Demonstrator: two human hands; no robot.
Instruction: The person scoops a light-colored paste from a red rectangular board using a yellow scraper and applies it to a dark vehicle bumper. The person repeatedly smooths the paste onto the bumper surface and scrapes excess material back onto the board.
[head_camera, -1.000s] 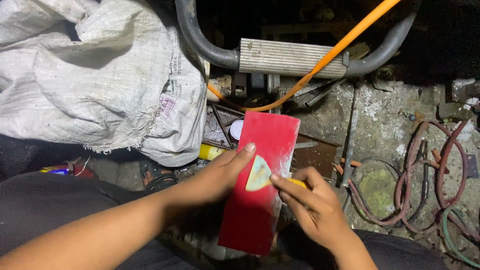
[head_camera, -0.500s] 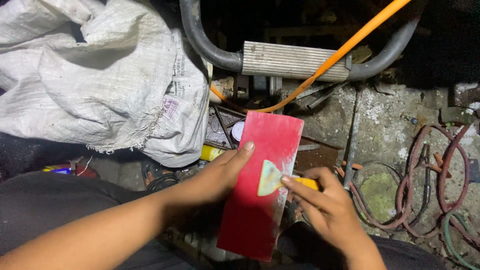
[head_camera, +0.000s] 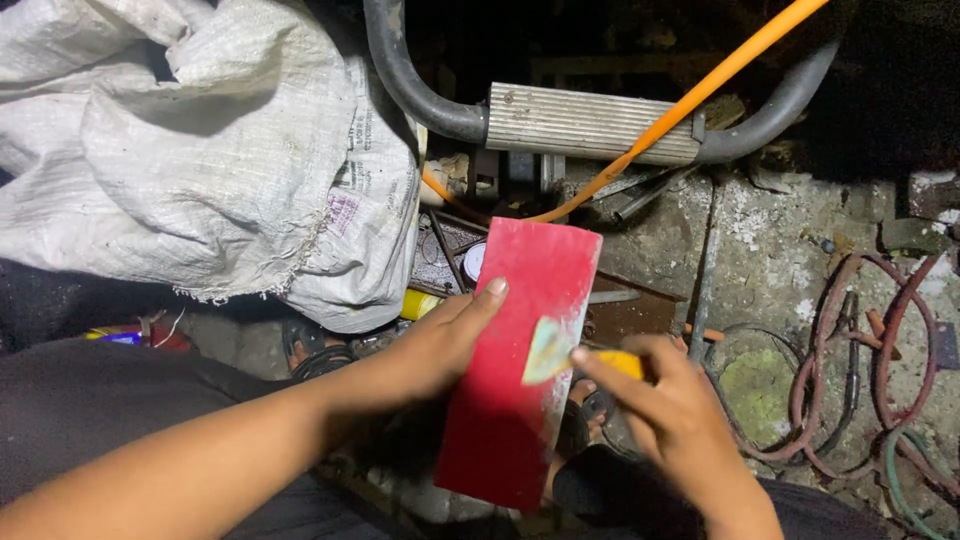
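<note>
While the left hand grasps a red rectangular panel along its left edge, thumb lying up its face, the right hand is clenched on a small scraper with a yellow handle. Scraper's pale blade lies flat against the panel's right side, just above its middle. Pale smears show on the red surface around the blade. Panel is tilted, top end leaning away toward the right, held above the person's lap and a grimy concrete floor.

Left of the hands: a crumpled white woven sack, its lower corner just beside the panel's upper left. Beyond the panel's top: a ribbed grey metal cylinder joined to dark curved pipes at both ends. An orange hose crosses over the cylinder diagonally. Far right on the floor: loops of reddish-brown wire, well apart from the hands. A green patch sits near the right hand.
</note>
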